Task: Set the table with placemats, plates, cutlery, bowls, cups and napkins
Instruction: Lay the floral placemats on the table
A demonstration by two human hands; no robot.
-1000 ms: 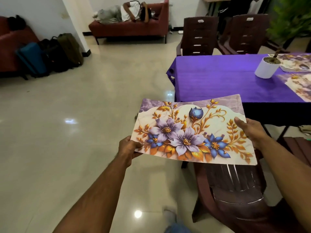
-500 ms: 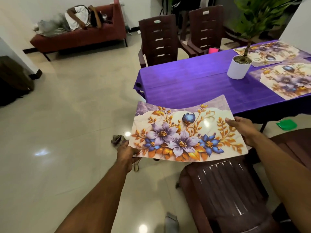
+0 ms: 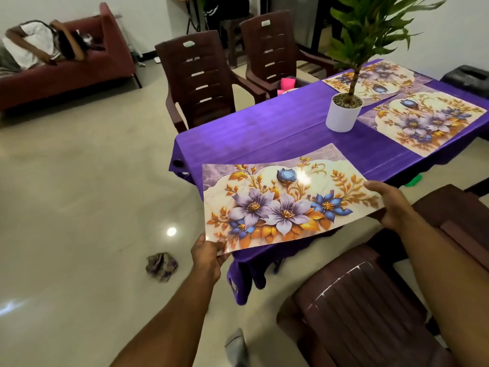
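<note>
Here both hands grasp one floral placemat (image 3: 283,201) — the left hand (image 3: 207,256) pinches its lower left corner, the right hand (image 3: 391,205) grips its right edge. The mat hangs, slightly bowed, over the near corner of the purple-clothed bench (image 3: 264,133). Toward the upper right of the frame lie two more placemats (image 3: 428,120) beside a white potted plant (image 3: 342,115) — brown chairs (image 3: 201,80) stand around.

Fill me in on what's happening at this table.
A person is setting the table. Both hands, left hand and right hand, hold a floral placemat by its ends over the near corner of the purple tablecloth; it is not laid down yet. Two matching placemats already lie at the far end, beside a white potted plant.
</note>
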